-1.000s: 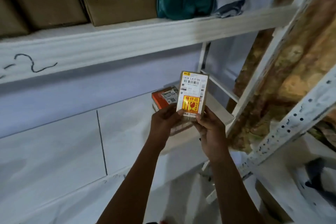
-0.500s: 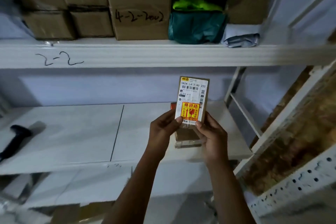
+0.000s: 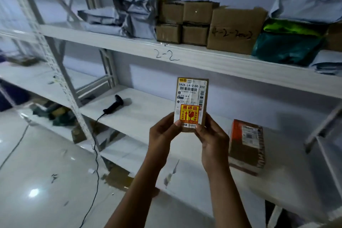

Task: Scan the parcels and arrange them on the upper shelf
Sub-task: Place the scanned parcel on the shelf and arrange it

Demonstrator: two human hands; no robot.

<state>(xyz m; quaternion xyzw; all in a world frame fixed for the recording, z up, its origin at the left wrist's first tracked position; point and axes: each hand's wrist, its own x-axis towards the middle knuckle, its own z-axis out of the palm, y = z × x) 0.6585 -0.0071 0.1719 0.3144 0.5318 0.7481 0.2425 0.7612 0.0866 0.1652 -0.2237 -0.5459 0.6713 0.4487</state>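
Cardboard parcel (image 3: 191, 103): small, held upright, label facing the camera, yellow-and-red fragile sticker low on it.
Left hand (image 3: 162, 136): grip pinching the parcel's lower left edge.
Right hand (image 3: 212, 139): grip pinching the lower right edge.
Scanner (image 3: 113, 104): lying untouched on the middle shelf (image 3: 148, 114), well left of the grip, cord trailing down.
Orange parcel (image 3: 247, 142): flat on the middle shelf, just right of the grip.
Upper shelf (image 3: 194, 57): above the grip, marked "2-2", already carrying boxes and bags.
Progress: much looks shelved; this parcel seems unscanned, and the orange one waits.
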